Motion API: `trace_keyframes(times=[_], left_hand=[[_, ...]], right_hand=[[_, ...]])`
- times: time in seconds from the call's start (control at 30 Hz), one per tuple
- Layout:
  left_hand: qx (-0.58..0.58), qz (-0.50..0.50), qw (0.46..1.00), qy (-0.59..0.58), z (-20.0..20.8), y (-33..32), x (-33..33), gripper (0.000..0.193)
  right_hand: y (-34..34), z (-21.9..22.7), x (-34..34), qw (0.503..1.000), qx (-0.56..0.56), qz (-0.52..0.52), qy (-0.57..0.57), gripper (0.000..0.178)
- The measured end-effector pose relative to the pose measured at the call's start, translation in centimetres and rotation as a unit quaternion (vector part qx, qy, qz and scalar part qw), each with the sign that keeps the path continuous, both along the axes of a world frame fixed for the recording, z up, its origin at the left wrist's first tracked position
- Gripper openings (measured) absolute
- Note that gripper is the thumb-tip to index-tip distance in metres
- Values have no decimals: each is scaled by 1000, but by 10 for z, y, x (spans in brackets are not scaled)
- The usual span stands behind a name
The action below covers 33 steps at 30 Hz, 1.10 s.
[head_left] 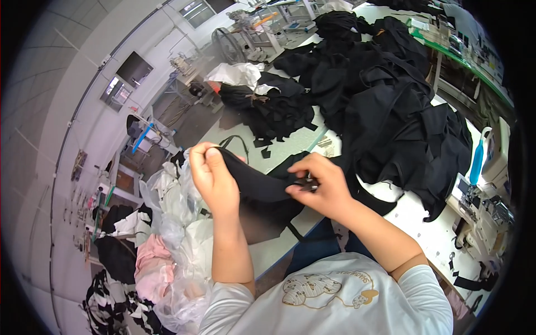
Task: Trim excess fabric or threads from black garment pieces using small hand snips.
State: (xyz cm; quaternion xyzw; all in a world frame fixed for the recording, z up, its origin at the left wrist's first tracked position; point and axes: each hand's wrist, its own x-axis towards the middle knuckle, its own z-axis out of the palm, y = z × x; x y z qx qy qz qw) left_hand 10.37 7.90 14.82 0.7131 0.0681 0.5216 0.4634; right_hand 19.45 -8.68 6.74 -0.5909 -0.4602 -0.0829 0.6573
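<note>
Holding up one piece of black cloth near the middle, over the near side of a pale table. Gripping its left end with left hand, fingers curled almost closed and thumb on the edge. Curling right hand partway closed by the cloth's right side, around one small dark tool; cannot tell what kind, or if pinching cloth too.

Seems partway through this piece, not put down yet. Cannot tell which other cloth is done and which is left.

Counting two hands, one cloth piece held, one tool, one big black heap far right, one tied black bundle just left of that, one pink bundle near left, and at least one loose black scrap past the held cloth. Cannot count pieces inside the heap, all jumbled up.
</note>
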Motion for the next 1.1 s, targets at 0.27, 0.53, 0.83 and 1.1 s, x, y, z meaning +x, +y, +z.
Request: trace_keyframes(times=[0.27,0.53,0.83,1.1], left_hand=[[150,145,978,-30,-5,9,-32,24],[-42,55,997,-26,-20,34,-64,16],[-331,-75,937,-85,-32,53,-100,13],[-329,-52,939,-89,-60,75,-101,12]], right_hand=[[32,-20,5,979,-79,143,124,23],[11,-22,30,956,-168,206,122,14],[-23,-14,79,941,-253,156,160,9],[-30,-13,92,906,-212,221,293,23]])
